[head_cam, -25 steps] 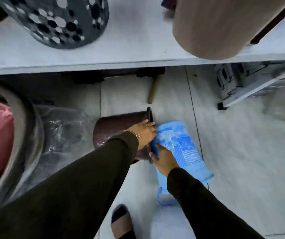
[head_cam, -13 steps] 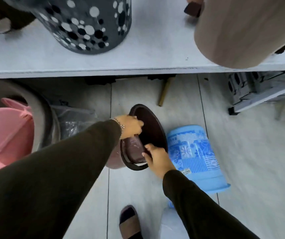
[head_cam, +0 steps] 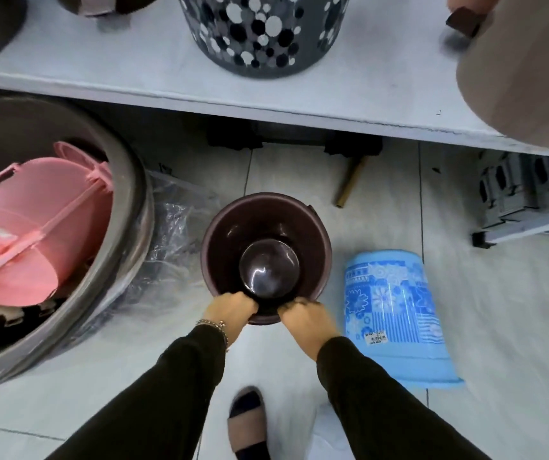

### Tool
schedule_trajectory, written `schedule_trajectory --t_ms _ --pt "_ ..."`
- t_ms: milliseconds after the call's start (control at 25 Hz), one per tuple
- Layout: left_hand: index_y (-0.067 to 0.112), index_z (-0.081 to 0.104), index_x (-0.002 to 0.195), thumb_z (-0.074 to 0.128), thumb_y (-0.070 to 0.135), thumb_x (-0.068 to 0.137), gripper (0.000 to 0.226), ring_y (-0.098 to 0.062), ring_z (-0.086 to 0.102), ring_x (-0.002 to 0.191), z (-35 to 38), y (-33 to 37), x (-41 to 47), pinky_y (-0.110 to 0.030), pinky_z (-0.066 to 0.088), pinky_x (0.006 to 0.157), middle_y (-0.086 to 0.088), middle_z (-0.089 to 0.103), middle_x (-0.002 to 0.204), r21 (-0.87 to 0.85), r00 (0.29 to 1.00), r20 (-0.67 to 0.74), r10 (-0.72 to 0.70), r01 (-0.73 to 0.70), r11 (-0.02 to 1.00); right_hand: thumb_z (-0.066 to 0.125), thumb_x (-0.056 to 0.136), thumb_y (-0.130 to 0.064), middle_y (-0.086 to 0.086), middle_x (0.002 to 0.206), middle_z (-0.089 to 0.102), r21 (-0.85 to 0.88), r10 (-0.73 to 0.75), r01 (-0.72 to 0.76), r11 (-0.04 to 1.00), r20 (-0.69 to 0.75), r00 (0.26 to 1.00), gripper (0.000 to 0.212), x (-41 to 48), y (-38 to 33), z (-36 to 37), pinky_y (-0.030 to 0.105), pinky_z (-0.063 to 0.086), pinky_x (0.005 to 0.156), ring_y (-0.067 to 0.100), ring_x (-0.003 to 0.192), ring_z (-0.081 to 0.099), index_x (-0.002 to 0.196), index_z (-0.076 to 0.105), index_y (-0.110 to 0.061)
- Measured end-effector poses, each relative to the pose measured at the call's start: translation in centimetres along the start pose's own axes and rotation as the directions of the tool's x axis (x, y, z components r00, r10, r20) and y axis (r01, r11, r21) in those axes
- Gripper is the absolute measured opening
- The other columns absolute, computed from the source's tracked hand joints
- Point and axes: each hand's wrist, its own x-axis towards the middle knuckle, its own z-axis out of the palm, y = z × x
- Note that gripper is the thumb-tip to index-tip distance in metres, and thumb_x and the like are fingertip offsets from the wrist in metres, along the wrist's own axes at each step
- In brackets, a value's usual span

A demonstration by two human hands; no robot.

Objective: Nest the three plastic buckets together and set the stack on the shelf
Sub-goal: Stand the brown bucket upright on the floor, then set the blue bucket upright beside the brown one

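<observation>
A dark maroon bucket (head_cam: 266, 227) stands upright on the tiled floor, its mouth facing me and its inside bare. My left hand (head_cam: 230, 312) and my right hand (head_cam: 306, 318) both grip its near rim, side by side. A light blue patterned bucket (head_cam: 396, 307) lies upside down on the floor just right of the maroon one, with a price sticker on its side. The pale grey shelf (head_cam: 133, 71) runs across the top of the view, above the floor. A third bucket of the set cannot be told apart here.
On the shelf stand a grey spotted basket (head_cam: 260, 31) and a beige bin (head_cam: 525, 78). A large grey tub (head_cam: 123, 194) holding pink plastic ware (head_cam: 34, 234) sits at left beside crumpled clear plastic (head_cam: 173, 247). My sandalled foot (head_cam: 246, 423) is below; a grey crate (head_cam: 528, 190) at right.
The maroon bucket went from lying on its side to standing upright. My right hand left the blue bucket and now grips the maroon rim beside my left hand.
</observation>
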Motion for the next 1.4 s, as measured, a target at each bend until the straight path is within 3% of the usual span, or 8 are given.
schedule_trajectory --t_ms 160,360,560,760,920,1080,1200,1400 --pt "0.022 0.047 0.141 0.047 0.000 0.091 0.054 -0.033 0.051 0.133 1.0 0.8 0.0 -0.043 0.046 0.108 -0.007 0.053 0.143 -0.011 0.995 -0.078 -0.069 0.068 0.998 0.046 0.099 -0.015 0.013 0.156 0.042 0.128 0.012 0.007 0.992 -0.146 0.989 0.053 -2.6 2.9 0.9 0.043 0.023 0.124 0.031 0.148 0.033 0.151 0.035 -0.007" --pt "0.025 0.014 0.158 0.055 0.012 0.090 0.081 -0.023 0.009 0.155 0.6 4.7 -2.6 -0.035 0.010 0.125 -0.001 0.015 0.167 -0.190 0.971 -0.236 0.029 -0.075 0.979 0.045 0.094 -0.027 0.008 0.167 0.015 0.261 0.203 -0.175 0.949 -0.082 0.976 0.073 -11.0 8.6 0.8 0.040 0.005 0.126 0.026 0.155 0.008 0.158 0.014 -0.009" --pt "0.030 0.016 0.157 0.052 0.026 0.094 0.073 -0.013 0.021 0.152 2.1 14.6 -1.7 -0.029 0.028 0.120 0.004 0.021 0.165 -0.293 0.979 -0.148 0.138 -0.176 0.940 0.057 0.085 -0.024 0.007 0.168 0.010 0.315 0.373 -0.399 0.861 0.142 0.917 0.089 -18.5 14.0 4.5 0.037 0.010 0.127 0.023 0.155 0.008 0.158 0.009 -0.009" --pt "0.020 0.033 0.142 0.051 0.002 0.088 0.060 -0.031 0.059 0.124 5.8 20.3 1.6 -0.038 0.050 0.095 -0.004 0.025 0.163 -0.362 0.992 -0.061 -0.110 0.081 0.929 0.066 0.089 -0.031 0.008 0.163 0.025 0.390 0.382 -0.481 0.785 0.307 0.872 0.087 -19.7 15.5 12.0 0.036 0.026 0.122 0.025 0.149 0.029 0.157 0.016 -0.011" --pt "0.016 0.042 0.119 0.051 0.002 0.083 0.040 -0.041 0.066 0.097 6.3 20.9 2.6 -0.038 0.051 0.076 -0.005 0.041 0.153 -0.437 0.959 -0.182 -0.219 0.121 0.891 0.057 0.095 -0.028 0.006 0.146 0.050 0.624 0.466 -0.482 0.615 0.205 0.860 0.060 -18.9 14.5 15.1 0.036 0.046 0.103 0.028 0.126 0.055 0.148 0.033 -0.018" --pt "0.015 0.055 0.102 0.060 0.008 0.081 0.022 -0.040 0.067 0.093 1.5 22.1 3.5 -0.035 0.048 0.069 -0.009 0.069 0.119 -0.533 0.889 -0.391 -0.237 -0.009 0.846 0.052 0.096 -0.013 0.003 0.138 0.056 0.863 0.696 -0.355 0.359 0.005 0.718 0.046 -19.9 17.4 12.3 0.027 0.044 0.098 0.026 0.121 0.057 0.141 0.045 -0.022" --pt "0.017 0.059 0.102 0.065 0.017 0.085 0.018 -0.039 0.067 0.081 -4.5 23.7 6.0 -0.036 0.049 0.066 -0.010 0.071 0.082 -0.625 0.837 -0.455 -0.304 -0.057 0.779 0.048 0.091 0.004 0.005 0.151 0.040 0.864 0.702 -0.241 0.443 -0.168 0.692 0.060 -20.6 22.9 8.0 0.026 0.035 0.111 0.025 0.132 0.048 0.146 0.040 -0.017" --pt "0.015 0.057 0.115 0.064 0.018 0.088 0.028 -0.037 0.067 0.090 -9.7 26.9 11.4 -0.038 0.054 0.082 -0.014 0.069 0.092 -0.829 0.865 -0.315 -0.391 -0.050 0.558 0.050 0.088 0.008 0.003 0.163 0.017 0.822 0.754 -0.342 0.456 -0.152 0.639 0.083 -21.7 30.0 5.5 0.037 0.040 0.112 0.029 0.137 0.044 0.157 0.016 -0.025"
